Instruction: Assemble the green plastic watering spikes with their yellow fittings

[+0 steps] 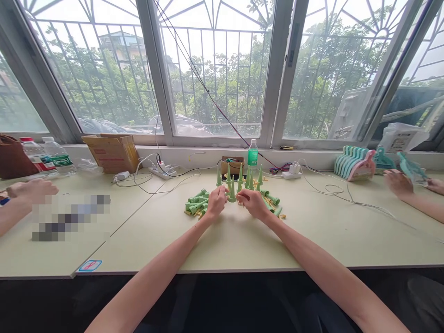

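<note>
Several green cones stand upright in a group at the middle of the table, the nearest green cone [232, 192] between my two hands. My left hand [217, 201] is closed at the left side of this cone, its fingertips pinched; what they hold is too small to name. On the cone's right side, my right hand [252, 202] is also closed, with fingertips together on something I cannot make out. A pile of green cones lying down [197, 202] is left of my left hand. More green cones [272, 199] and small yellow pieces [283, 216] lie beside my right hand.
Behind the cones are a small cardboard box [233, 164] and a green bottle [253, 155]. Power strips [163, 171] and loose cables lie along the back. Other people's hands [398, 183] show at both sides. Pink and teal hangers [360, 165] stand at the right.
</note>
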Motion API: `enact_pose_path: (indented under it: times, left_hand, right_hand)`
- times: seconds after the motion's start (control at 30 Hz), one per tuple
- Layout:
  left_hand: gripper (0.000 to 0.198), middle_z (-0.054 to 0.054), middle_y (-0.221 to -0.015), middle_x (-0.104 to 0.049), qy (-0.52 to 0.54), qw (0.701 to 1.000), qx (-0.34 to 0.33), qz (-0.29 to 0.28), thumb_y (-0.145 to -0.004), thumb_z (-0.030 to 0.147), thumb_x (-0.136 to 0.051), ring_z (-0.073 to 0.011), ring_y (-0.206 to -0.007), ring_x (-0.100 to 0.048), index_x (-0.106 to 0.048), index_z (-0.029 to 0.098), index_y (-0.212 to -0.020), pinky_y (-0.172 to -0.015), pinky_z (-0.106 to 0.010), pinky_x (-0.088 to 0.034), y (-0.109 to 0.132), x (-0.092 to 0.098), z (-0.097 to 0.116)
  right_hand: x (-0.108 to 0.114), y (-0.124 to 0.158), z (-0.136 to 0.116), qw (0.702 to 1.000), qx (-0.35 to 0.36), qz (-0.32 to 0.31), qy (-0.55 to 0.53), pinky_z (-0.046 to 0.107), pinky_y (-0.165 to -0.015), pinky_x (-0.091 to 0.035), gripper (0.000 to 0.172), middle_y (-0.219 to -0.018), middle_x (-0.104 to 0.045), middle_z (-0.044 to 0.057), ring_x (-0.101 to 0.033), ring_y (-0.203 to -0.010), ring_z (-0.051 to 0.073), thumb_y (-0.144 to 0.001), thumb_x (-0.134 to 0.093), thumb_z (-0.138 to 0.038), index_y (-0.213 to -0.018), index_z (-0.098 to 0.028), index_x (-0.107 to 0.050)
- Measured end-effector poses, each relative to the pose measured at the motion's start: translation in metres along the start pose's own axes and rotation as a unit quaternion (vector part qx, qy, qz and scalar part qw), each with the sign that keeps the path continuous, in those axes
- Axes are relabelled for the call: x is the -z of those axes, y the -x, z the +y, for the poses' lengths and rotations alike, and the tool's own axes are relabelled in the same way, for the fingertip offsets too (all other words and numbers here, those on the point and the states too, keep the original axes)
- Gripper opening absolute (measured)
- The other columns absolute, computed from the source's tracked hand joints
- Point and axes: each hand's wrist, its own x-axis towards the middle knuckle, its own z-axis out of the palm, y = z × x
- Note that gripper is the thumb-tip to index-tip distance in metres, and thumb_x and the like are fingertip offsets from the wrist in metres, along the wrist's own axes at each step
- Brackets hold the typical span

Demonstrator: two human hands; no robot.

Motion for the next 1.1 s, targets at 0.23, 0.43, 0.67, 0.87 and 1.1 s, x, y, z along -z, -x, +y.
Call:
enact_pose_path:
  times: [0.23,0.43,0.67,0.87,1.1]
  left_hand:
    - [0.037,0.004,-0.041,-0.045,0.122,0.981,0.123,-0.085,-0.089,0.053,-0.040,-0.0072,-0.031,-0.027,-0.048,0.019,-0.078,-0.031,-0.021,-0.026,0.004,0.000,0.006]
    - [0.037,0.003,-0.046,-0.049,0.147,0.962,0.179,-0.146,-0.088,0.055,-0.043,-0.0077,-0.033,-0.033,-0.044,0.020,-0.076,-0.036,-0.023,-0.037,0.003,0.002,0.005]
    - [0.029,0.001,-0.050,-0.054,0.169,0.947,0.201,-0.184,-0.090,0.046,-0.040,-0.0093,-0.034,-0.039,-0.046,0.020,-0.079,-0.039,-0.025,-0.041,0.001,0.002,-0.002]
    - [0.026,0.001,-0.051,-0.055,0.167,0.948,0.185,-0.200,-0.089,0.046,-0.042,-0.0096,-0.035,-0.040,-0.046,0.021,-0.082,-0.039,-0.025,-0.041,0.000,0.004,-0.003]
    - [0.024,0.002,-0.053,-0.056,0.172,0.950,0.168,-0.201,-0.089,0.044,-0.041,-0.0098,-0.036,-0.041,-0.044,0.021,-0.083,-0.039,-0.025,-0.042,-0.001,0.005,-0.003]
  right_hand:
    - [-0.001,0.001,0.000,0.999,0.020,-0.016,0.020,0.023,-0.058,-0.042,0.014,-0.062,-0.062,-0.001,-0.053,-0.052,0.011,-0.085,-0.057,-0.024,-0.075,-0.018,-0.065]
    - [0.001,0.002,-0.002,0.999,0.026,-0.038,0.013,0.022,-0.056,-0.042,0.016,-0.059,-0.059,-0.002,-0.052,-0.051,0.011,-0.084,-0.057,-0.022,-0.070,-0.018,-0.063]
    - [0.000,0.003,0.003,0.999,0.004,-0.047,0.005,0.022,-0.054,-0.042,0.014,-0.057,-0.058,-0.002,-0.052,-0.048,0.010,-0.083,-0.057,-0.022,-0.070,-0.018,-0.061]
    - [0.000,0.003,0.004,0.999,-0.001,-0.044,-0.007,0.022,-0.054,-0.042,0.014,-0.058,-0.057,-0.003,-0.052,-0.048,0.010,-0.083,-0.057,-0.023,-0.070,-0.018,-0.060]
    - [0.000,0.003,0.004,0.999,0.001,-0.039,-0.011,0.022,-0.053,-0.041,0.014,-0.056,-0.056,-0.003,-0.051,-0.047,0.010,-0.083,-0.057,-0.022,-0.070,-0.018,-0.060]
